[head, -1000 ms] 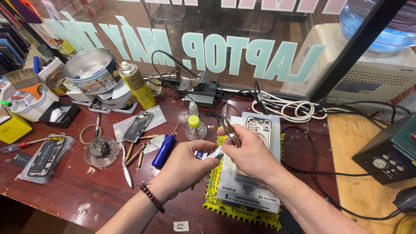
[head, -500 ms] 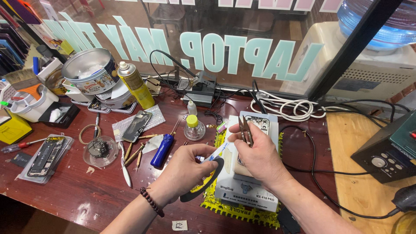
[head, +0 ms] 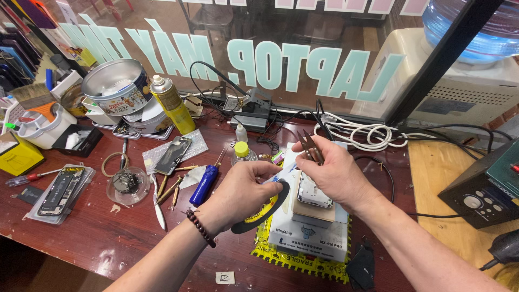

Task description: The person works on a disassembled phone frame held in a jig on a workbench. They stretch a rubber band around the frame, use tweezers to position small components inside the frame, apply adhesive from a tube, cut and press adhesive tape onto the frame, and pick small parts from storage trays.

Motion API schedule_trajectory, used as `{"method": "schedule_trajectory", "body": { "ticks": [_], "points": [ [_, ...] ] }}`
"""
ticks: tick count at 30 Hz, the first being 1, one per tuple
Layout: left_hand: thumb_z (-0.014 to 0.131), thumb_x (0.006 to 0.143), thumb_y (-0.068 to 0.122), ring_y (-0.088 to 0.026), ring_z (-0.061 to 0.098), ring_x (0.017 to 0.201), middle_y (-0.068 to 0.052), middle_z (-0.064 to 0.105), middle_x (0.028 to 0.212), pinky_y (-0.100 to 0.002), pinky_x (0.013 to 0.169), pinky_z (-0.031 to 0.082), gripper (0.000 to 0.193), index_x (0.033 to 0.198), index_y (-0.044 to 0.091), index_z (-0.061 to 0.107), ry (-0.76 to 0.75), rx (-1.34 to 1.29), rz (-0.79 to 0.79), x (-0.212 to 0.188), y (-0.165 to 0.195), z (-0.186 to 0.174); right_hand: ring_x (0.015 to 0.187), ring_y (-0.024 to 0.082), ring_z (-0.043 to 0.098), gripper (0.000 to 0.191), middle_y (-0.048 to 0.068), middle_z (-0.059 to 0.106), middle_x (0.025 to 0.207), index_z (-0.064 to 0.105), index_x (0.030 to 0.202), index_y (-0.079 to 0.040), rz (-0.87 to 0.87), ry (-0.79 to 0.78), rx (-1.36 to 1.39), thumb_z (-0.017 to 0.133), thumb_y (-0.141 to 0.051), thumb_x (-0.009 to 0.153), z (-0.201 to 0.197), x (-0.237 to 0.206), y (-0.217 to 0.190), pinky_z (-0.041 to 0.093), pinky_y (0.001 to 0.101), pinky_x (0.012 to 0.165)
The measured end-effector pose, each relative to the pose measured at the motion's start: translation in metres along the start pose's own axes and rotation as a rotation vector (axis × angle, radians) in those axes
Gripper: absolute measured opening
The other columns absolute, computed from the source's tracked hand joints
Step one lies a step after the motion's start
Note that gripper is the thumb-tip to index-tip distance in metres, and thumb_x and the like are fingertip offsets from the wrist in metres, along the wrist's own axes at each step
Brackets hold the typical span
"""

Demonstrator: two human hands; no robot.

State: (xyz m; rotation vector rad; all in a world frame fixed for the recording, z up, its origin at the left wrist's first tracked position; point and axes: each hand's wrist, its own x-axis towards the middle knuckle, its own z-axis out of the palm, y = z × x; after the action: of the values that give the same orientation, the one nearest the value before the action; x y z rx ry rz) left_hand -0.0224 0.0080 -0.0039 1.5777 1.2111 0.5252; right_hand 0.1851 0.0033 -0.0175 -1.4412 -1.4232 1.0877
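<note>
**Sticky tape over a phone**

The left hand (head: 246, 192) grips a black tape roll (head: 265, 208). The right hand (head: 330, 173) pinches tweezers (head: 311, 147) and the tape end, above the open phone (head: 312, 192) on a white box (head: 308, 235). The tape may twist and stick to itself if the roll tilts.

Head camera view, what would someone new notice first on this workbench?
First, the two bare hands at centre: the left hand grips a black roll of tape, the right hand holds slim metal tweezers. They work above an opened silver phone body resting on a white box. Farther left, a yellow spray can and a round metal tin stand on the cluttered dark red table.
</note>
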Motion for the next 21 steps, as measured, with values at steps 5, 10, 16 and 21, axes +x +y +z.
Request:
{"method": "schedule_trajectory", "body": {
  "ticks": [5, 10, 16, 21],
  "points": [
    [0.071, 0.087, 0.012, -0.006, 0.07, 0.08, -0.004, 0.079, 0.093, -0.023, 0.071, 0.056, 0.029, 0.113, 0.001, 0.075, -0.005, -0.047, 0.076, 0.007, 0.007, 0.001, 0.068, 0.002, 0.054, 0.017, -0.005, 0.063, 0.078, 0.07, 0.108, -0.007, -0.107, 0.14, -0.112, 0.068, -0.013, 0.092, -0.029, 0.013, 0.008, 0.046, 0.0216, 0.059],
    [0.069, 0.088, 0.008, -0.008, 0.057, 0.058, -0.004, 0.07, 0.081, -0.025, 0.048, 0.046, 0.031, 0.117, 0.0, 0.074, 0.004, -0.257, -0.137, 0.001, -0.007, -0.008, 0.052, 0.007, 0.038, 0.016, -0.005, 0.047, 0.067, 0.068, 0.107, -0.006, 0.18, 0.268, 0.138, 0.066, -0.009, 0.092, -0.079, 0.02, 0.035, 0.029, 0.025, 0.043],
    [0.069, 0.09, 0.006, -0.009, 0.055, 0.057, -0.004, 0.067, 0.079, -0.025, 0.049, 0.047, 0.03, 0.119, -0.002, 0.07, 0.012, -0.508, -0.282, -0.002, -0.025, -0.008, 0.051, 0.007, 0.039, 0.014, -0.003, 0.05, 0.069, 0.069, 0.102, -0.005, 0.476, 0.136, 0.073, 0.071, -0.006, 0.088, -0.081, 0.013, 0.086, 0.025, 0.0275, 0.042],
    [0.067, 0.092, 0.012, -0.012, 0.054, 0.057, -0.005, 0.063, 0.077, -0.028, 0.05, 0.046, 0.024, 0.115, 0.005, 0.068, 0.01, -0.584, -0.437, -0.004, -0.026, -0.012, 0.052, 0.007, 0.038, 0.015, -0.002, 0.055, 0.072, 0.069, 0.1, -0.004, 0.455, 0.225, 0.086, 0.072, -0.014, 0.089, -0.078, 0.029, 0.099, 0.027, 0.027, 0.043]
  ]
}}
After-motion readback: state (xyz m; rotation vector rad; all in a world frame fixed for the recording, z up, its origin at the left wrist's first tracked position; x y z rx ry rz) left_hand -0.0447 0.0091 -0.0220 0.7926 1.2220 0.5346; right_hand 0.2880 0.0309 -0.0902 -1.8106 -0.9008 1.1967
